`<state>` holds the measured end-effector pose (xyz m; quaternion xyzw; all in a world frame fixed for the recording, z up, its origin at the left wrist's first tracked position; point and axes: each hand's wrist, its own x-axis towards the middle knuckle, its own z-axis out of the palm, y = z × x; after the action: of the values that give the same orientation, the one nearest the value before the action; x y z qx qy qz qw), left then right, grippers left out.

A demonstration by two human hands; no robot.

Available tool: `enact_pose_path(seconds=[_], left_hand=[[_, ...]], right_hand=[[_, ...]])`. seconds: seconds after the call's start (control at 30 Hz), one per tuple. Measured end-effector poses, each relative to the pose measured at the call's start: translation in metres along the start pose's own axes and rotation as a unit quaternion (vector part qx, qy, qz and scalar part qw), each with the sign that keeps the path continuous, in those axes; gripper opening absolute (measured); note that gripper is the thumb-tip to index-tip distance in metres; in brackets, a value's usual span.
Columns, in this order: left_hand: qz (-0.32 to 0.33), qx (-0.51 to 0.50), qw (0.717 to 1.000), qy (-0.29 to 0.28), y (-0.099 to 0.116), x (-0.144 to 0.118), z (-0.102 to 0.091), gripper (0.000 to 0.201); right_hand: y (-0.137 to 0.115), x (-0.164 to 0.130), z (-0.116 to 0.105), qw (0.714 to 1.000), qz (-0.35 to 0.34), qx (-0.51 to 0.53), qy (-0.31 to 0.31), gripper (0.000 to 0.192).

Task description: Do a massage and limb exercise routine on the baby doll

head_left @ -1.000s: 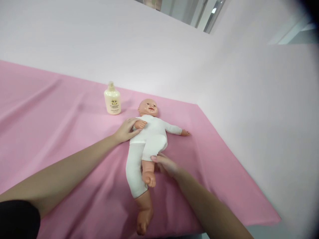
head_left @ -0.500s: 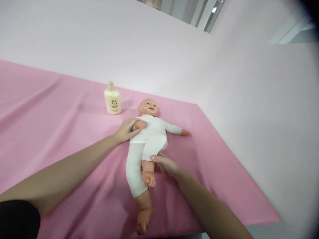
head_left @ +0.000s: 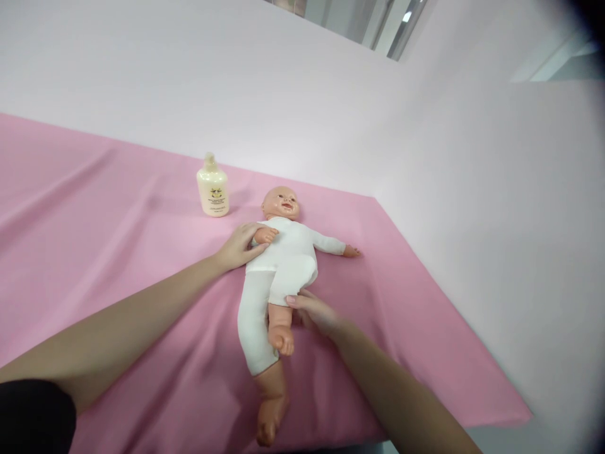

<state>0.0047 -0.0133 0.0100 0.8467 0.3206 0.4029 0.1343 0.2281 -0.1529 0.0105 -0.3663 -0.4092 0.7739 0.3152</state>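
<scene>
A baby doll (head_left: pixel 293 246) with a white cloth body lies on its back on a pink cloth, head toward the far edge. My left hand (head_left: pixel 241 246) is wrapped round the doll's bent arm at its side, the doll's small hand showing above my thumb. Lower down, my right hand (head_left: pixel 314 310) holds the doll's bent leg just above the bare foot, thumb on top; its other fingers are mostly hidden under the leg. The doll's other leg lies stretched toward me, and its other arm reaches out to the right.
A cream pump bottle (head_left: pixel 213 189) with a printed label stands left of the doll's head. The pink cloth (head_left: pixel 118 246) has folds and covers the table to its edges. White walls (head_left: pixel 283 94) rise behind and to the right.
Almost nothing differs. The doll's legs have shifted very slightly to the left, and both hands keep their places on the doll.
</scene>
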Motion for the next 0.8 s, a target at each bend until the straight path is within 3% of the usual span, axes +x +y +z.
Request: enact_pose_path(seconds=[0.8], left_hand=[[-0.005,-0.004,1.0,-0.001,-0.0015,0.0001,0.0009,0.038]], right_hand=[[0.0009,0.0003,-0.0009,1.0,-0.006,0.011,-0.009,0.06]])
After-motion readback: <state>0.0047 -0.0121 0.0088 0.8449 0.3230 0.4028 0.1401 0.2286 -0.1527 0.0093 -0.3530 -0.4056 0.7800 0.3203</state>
